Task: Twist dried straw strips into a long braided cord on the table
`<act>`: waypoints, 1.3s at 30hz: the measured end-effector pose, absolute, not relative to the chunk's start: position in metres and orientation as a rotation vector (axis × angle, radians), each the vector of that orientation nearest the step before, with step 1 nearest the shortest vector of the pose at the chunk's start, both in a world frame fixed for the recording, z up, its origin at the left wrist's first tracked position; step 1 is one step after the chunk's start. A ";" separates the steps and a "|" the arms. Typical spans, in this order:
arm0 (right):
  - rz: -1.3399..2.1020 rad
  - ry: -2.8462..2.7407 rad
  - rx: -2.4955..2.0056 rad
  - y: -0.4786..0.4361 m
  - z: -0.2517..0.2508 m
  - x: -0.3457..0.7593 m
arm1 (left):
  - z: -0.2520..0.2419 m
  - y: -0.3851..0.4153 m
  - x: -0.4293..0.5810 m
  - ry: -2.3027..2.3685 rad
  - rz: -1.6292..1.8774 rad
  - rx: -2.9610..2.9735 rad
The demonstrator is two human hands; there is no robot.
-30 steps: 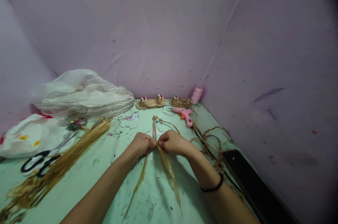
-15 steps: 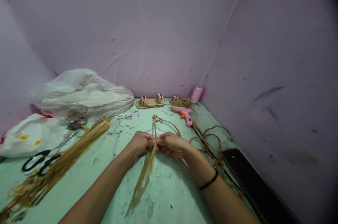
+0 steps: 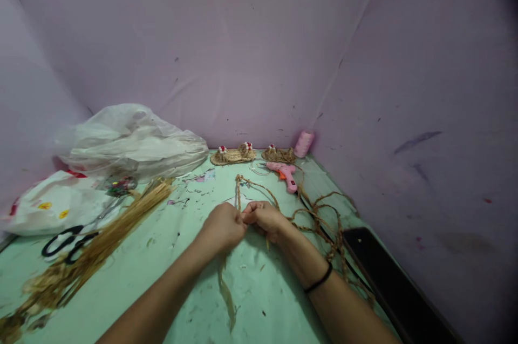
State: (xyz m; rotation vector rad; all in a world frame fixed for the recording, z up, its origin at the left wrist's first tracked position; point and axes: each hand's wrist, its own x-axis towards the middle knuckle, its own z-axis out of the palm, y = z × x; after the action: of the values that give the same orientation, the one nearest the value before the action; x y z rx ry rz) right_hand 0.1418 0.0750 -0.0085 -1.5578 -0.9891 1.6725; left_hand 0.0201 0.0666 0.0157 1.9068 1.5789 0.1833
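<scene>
My left hand and my right hand meet at the lower end of a twisted tan cord, fingers pinched on its fibres. The cord runs up to a knotted loop, and another length of it curves down to the right behind my right hand. A loose flat strand of fibre hangs below my left hand onto the green table. The exact spot where the fingertips grip is partly hidden by the hands.
Left: fibre bundle, black-handled scissors, plastic bags. Back: woven pieces, pink glue gun, pink thread spool. Right: coiled braided cord and a long black object. Walls stand behind and on the right.
My left hand has turned over toward my right, its back now covering the fibres. The loose strands that hung lower left have swung right and are mostly hidden. The view has shifted slightly.
</scene>
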 end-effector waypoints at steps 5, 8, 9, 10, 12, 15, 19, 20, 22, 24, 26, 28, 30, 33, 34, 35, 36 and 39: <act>1.720 -0.955 -1.519 0.074 -0.014 0.147 | 0.013 0.034 0.044 1.657 0.127 2.244; 1.765 -1.015 -1.440 0.073 -0.015 0.151 | 0.018 0.043 0.035 1.581 0.146 2.231; 1.779 -1.023 -1.413 0.074 -0.015 0.153 | 0.021 0.050 0.029 1.574 0.187 2.179; 1.792 -1.025 -1.389 0.074 -0.014 0.154 | 0.023 0.058 0.024 1.565 0.244 2.105; 1.803 -1.021 -1.364 0.074 -0.014 0.156 | 0.025 0.073 0.014 1.646 0.504 1.856; 1.822 -1.028 -1.352 0.074 -0.012 0.159 | 0.017 0.084 0.012 1.500 0.528 1.335; 1.837 -1.077 -1.317 0.075 -0.013 0.161 | 0.004 0.081 0.019 1.229 0.447 1.087; 1.825 -1.089 -1.315 0.075 -0.014 0.161 | 0.003 0.080 0.020 1.235 0.450 1.078; 1.780 -1.121 -1.313 0.076 -0.018 0.159 | 0.001 0.079 0.021 1.296 0.453 1.100; 1.683 -1.192 -1.366 0.077 -0.022 0.157 | -0.002 0.079 0.021 1.365 0.460 1.168; 1.489 -1.351 -1.510 0.076 -0.022 0.154 | -0.007 0.080 0.021 1.413 0.516 1.258; 1.181 -1.577 -1.691 0.073 -0.017 0.152 | -0.015 0.080 0.022 1.426 0.575 1.332; 0.859 -1.774 -1.836 0.068 -0.007 0.151 | -0.023 0.080 0.023 1.421 0.602 1.373; 0.603 -1.912 -1.980 0.058 0.009 0.149 | -0.029 0.080 0.024 1.411 0.618 1.382; 0.575 -1.948 -1.997 0.056 0.013 0.147 | -0.028 0.079 0.024 1.406 0.629 1.375; 0.560 -1.986 -2.000 0.053 0.015 0.144 | -0.026 0.079 0.024 1.403 0.638 1.358; 0.546 -2.020 -1.997 0.051 0.017 0.141 | -0.023 0.078 0.025 1.405 0.636 1.332; 0.499 -2.074 -1.996 0.046 0.017 0.130 | -0.009 0.077 0.023 1.408 0.578 1.239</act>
State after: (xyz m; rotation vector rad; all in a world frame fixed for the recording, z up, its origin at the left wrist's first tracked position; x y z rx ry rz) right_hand 0.1305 0.0462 0.0172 -1.9957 -2.0735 0.4986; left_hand 0.0231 0.0768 -0.0090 1.2390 1.4077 0.5777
